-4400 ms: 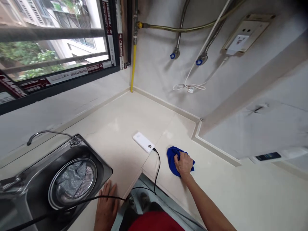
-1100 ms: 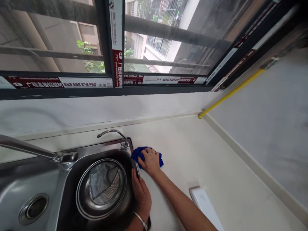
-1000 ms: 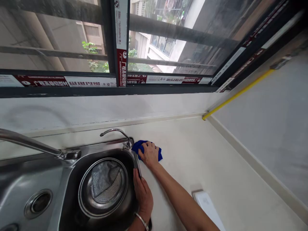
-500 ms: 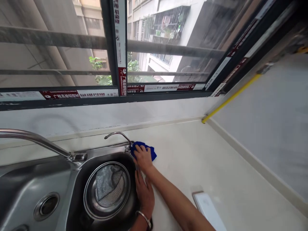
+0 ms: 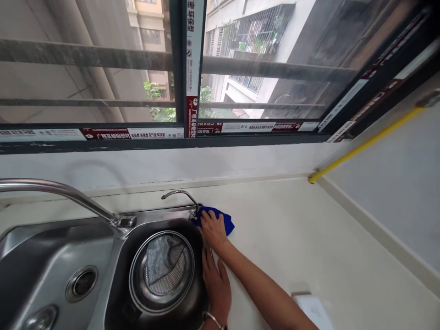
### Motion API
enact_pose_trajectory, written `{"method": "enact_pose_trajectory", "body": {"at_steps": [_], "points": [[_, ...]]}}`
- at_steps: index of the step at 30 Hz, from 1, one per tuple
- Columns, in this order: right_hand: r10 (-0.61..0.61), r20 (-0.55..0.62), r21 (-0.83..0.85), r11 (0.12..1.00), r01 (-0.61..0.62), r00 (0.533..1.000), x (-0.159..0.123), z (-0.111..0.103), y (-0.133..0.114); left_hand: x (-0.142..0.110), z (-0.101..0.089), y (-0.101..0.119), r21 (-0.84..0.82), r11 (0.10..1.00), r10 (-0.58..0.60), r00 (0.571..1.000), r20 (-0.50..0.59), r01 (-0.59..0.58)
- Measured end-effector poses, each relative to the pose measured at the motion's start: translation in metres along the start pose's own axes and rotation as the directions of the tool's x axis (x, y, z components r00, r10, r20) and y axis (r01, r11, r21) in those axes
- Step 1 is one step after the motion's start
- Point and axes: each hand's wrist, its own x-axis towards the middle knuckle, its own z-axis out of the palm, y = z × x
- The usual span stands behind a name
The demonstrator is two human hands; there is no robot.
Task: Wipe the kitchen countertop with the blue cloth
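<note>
My right hand (image 5: pixel 213 229) presses down on a bunched blue cloth (image 5: pixel 225 222) at the back right corner of the sink, its fingers bent over the fabric. The cloth touches the base of a small thin tap (image 5: pixel 182 192). My left hand (image 5: pixel 218 284), with a bracelet at the wrist, lies just below the right one along the sink's right rim, fingers stretched out and holding nothing. In the right basin sits a round metal strainer bowl (image 5: pixel 134 270) with a greyish crumpled piece (image 5: pixel 161 256) in it.
A large curved faucet (image 5: pixel 68 191) reaches over the left basin (image 5: pixel 51 243). On the pale countertop (image 5: pixel 292 229), a white box-like object (image 5: pixel 312 311) lies near the bottom edge. A yellow pipe (image 5: pixel 367 146) runs down the right wall; a dark-framed window (image 5: pixel 103 143) stands behind.
The view has turned slightly left, so everything appears shifted to the right. My right hand is still on the cloth by the small tap; my left hand still rests on the rim.
</note>
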Motion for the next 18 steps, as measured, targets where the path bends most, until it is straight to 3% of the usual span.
{"method": "enact_pose_trajectory", "body": {"at_steps": [4, 7, 11, 14, 18], "points": [[0.023, -0.042, 0.047, 0.999, -0.021, 0.999, 0.032, -0.001, 0.010, 0.003, -0.001, 0.000, 0.041, 0.999, 0.015, 1.000, -0.002, -0.014], [0.021, -0.089, 0.085, 0.996, -0.013, 0.996, 0.038, -0.002, 0.015, 0.007, -0.001, -0.001, 0.042, 0.998, 0.049, 0.999, -0.015, -0.049], [0.191, -0.160, 0.151, 0.974, -0.167, 0.969, 0.034, 0.002, 0.030, 0.011, 0.000, -0.005, 0.027, 0.997, 0.072, 0.997, -0.012, -0.071], [0.315, -0.145, 0.149, 0.944, -0.294, 0.938, 0.021, 0.004, 0.066, 0.013, 0.000, -0.008, 0.015, 0.995, 0.101, 0.995, -0.013, -0.100], [0.486, -0.121, 0.091, 0.874, -0.478, 0.865, -0.026, 0.000, 0.144, 0.016, -0.001, -0.010, 0.018, 0.991, 0.135, 0.991, -0.021, -0.134]]}}
